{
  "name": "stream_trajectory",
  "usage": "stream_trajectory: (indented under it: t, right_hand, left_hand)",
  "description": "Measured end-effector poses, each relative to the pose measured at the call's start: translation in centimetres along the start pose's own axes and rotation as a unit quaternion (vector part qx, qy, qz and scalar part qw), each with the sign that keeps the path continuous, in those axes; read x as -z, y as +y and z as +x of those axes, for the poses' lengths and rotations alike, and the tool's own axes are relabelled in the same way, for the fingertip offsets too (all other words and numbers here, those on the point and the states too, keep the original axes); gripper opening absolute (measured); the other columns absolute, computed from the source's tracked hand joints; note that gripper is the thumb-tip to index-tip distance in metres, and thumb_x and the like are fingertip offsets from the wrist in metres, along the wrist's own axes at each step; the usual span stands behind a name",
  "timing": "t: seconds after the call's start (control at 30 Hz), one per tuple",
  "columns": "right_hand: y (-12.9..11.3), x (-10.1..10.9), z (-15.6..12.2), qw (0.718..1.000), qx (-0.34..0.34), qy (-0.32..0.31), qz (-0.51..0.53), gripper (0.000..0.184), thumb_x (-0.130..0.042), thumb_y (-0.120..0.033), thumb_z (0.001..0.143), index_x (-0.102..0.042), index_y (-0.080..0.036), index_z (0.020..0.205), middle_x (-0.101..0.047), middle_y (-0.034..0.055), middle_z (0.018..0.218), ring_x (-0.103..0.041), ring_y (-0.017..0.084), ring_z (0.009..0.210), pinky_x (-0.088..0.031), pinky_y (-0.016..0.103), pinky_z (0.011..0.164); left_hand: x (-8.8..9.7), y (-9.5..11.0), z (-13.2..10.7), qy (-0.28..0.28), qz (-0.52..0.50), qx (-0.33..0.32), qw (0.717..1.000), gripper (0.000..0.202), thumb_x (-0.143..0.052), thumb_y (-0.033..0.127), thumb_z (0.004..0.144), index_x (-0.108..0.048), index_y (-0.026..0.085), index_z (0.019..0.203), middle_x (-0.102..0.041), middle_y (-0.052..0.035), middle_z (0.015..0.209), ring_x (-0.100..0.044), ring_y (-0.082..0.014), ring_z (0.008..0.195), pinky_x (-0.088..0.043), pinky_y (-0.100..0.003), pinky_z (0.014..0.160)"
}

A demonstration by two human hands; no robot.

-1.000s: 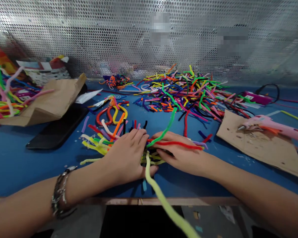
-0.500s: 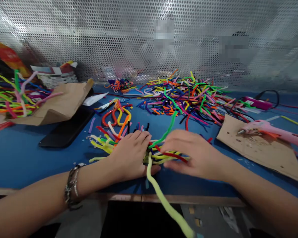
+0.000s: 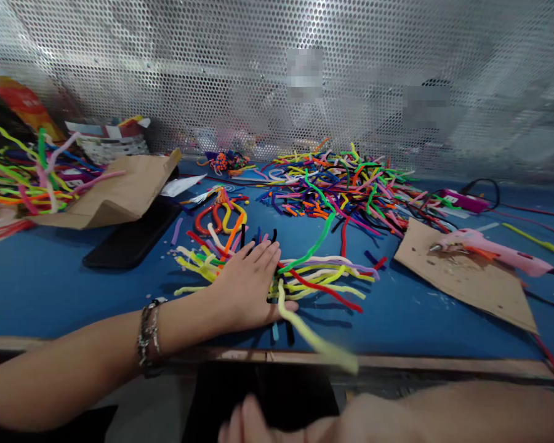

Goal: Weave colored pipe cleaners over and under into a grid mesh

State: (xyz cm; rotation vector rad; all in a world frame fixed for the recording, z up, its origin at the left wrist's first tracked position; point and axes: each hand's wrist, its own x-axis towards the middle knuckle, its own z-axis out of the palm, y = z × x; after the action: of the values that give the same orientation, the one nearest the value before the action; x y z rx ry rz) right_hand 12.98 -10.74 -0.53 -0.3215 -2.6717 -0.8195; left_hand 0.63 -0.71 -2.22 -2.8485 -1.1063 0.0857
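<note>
My left hand (image 3: 249,283) lies flat with fingers stretched out, pressing on a bundle of pipe cleaners (image 3: 196,266) on the blue table. Yellow, white, purple and black stems fan out on both sides of it. From beside its fingertips a green pipe cleaner (image 3: 314,244) rises up and back, and a red pipe cleaner (image 3: 321,288) runs right. One pale yellow pipe cleaner (image 3: 311,332) bends toward the front edge, its tip blurred. My right hand (image 3: 281,427), blurred and cut off by the bottom border, is below the table edge, fingers apart with nothing visible in them.
Behind lies a large heap of pipe cleaners (image 3: 337,184). At right, a pink glue gun (image 3: 493,249) rests on cardboard (image 3: 466,295). Pliers (image 3: 207,220) and a black phone (image 3: 129,240) are at left, near folded brown cardboard (image 3: 115,187). A perforated metal panel (image 3: 240,67) stands behind.
My right hand has left the stems on the right and dropped toward me, below the table edge. The pale yellow pipe cleaner's tip has swung up. My left hand stays on the bundle.
</note>
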Motion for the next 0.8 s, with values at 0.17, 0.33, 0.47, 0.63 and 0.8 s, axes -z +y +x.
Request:
stream_trajectory:
  t: [0.17, 0.33, 0.47, 0.63, 0.8]
  right_hand:
    - [0.3, -0.9, -0.6, 0.971, -0.155, -0.071, -0.169, 0.039, -0.029, -0.008, 0.081, -0.064, -0.007, 0.097, -0.065, 0.0069, 0.094, -0.057, 0.018, 0.084, -0.042, 0.031, 0.08]
    - [3.0, -2.4, -1.4, 0.984, -0.131, -0.059, -0.108, 0.034, -0.03, -0.008, 0.085, -0.062, -0.008, 0.097, -0.063, 0.0092, 0.102, -0.057, 0.019, 0.09, -0.043, 0.031, 0.075]
    - [4.8, -2.6, -1.7, 0.979, -0.166, -0.101, -0.057, 0.028, -0.037, -0.008, 0.084, -0.063, -0.013, 0.076, -0.064, 0.0049, 0.076, -0.059, 0.017, 0.071, -0.045, 0.031, 0.068]
    - [5.8, -3.3, -3.4, 0.961, -0.253, -0.085, 0.077, 0.023, -0.039, -0.013, 0.087, -0.061, -0.013, 0.079, -0.063, 0.0043, 0.073, -0.059, 0.014, 0.066, -0.047, 0.024, 0.061]
    - [6.7, -3.8, -4.6, 0.943, -0.272, -0.052, 0.185, 0.022, -0.04, -0.018, 0.088, -0.061, -0.014, 0.083, -0.065, 0.0043, 0.077, -0.06, 0.013, 0.069, -0.046, 0.023, 0.06]
  left_hand:
    - [0.0, -0.2, -0.1, -0.023, 0.033, -0.022, 0.999, 0.066, -0.036, 0.041, 0.081, -0.028, 0.002, 0.133, -0.02, -0.015, 0.141, -0.017, -0.0268, 0.131, -0.019, -0.042, 0.105]
    - [0.2, -0.2, -0.2, -0.032, 0.029, -0.03, 0.999, 0.069, -0.039, 0.038, 0.077, -0.026, 0.001, 0.134, -0.019, -0.0154, 0.141, -0.016, -0.0277, 0.131, -0.018, -0.042, 0.105]
    - [0.1, 0.0, -0.1, -0.005, -0.002, -0.009, 1.0, 0.076, -0.04, 0.051, 0.075, -0.03, 0.002, 0.132, -0.024, -0.0162, 0.14, -0.021, -0.0276, 0.129, -0.018, -0.041, 0.105]
    - [0.2, 0.1, 0.0, -0.003, -0.038, 0.012, 0.999, 0.085, -0.032, 0.066, 0.075, -0.03, 0.003, 0.132, -0.025, -0.0155, 0.14, -0.023, -0.0277, 0.129, -0.019, -0.041, 0.105]
    - [0.2, 0.1, 0.0, 0.008, -0.046, 0.007, 0.999, 0.088, -0.032, 0.068, 0.074, -0.031, 0.002, 0.132, -0.028, -0.0163, 0.138, -0.025, -0.0283, 0.128, -0.02, -0.04, 0.104]
